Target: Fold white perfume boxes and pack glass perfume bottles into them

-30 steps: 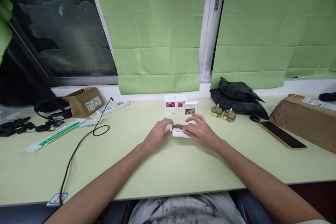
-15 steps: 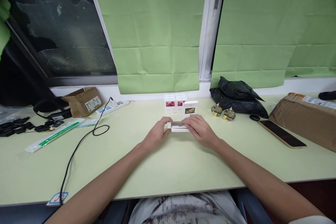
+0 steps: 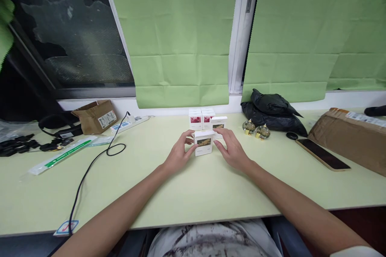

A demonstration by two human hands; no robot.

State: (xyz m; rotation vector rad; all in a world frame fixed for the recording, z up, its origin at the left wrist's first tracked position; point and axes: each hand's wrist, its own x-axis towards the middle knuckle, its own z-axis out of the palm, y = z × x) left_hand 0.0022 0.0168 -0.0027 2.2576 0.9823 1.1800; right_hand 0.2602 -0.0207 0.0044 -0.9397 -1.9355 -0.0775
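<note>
A small white box (image 3: 204, 149) with a dark and yellow picture on its front stands upright near the middle of the table. My left hand (image 3: 180, 149) grips its left side, thumb on the front and fingers curled behind. My right hand (image 3: 231, 149) is beside the box's right edge, thumb and fingers apart, holding nothing. Just behind, partly hidden, stands a similar white box (image 3: 219, 121) with the same kind of picture. Farther back are several white boxes with red pictures (image 3: 195, 120), set close together.
Two round glass bottles with gold parts (image 3: 262, 131), a black plastic bag (image 3: 271, 118), a phone (image 3: 324, 154) and a large cardboard package (image 3: 350, 136) lie to the right. On the left are a small open carton (image 3: 98, 116), a power strip (image 3: 131, 123) and a black cable (image 3: 87, 170).
The box in my hands has turned from lying with its end toward me to standing upright, picture facing me. My right hand has let go of it and opened.
</note>
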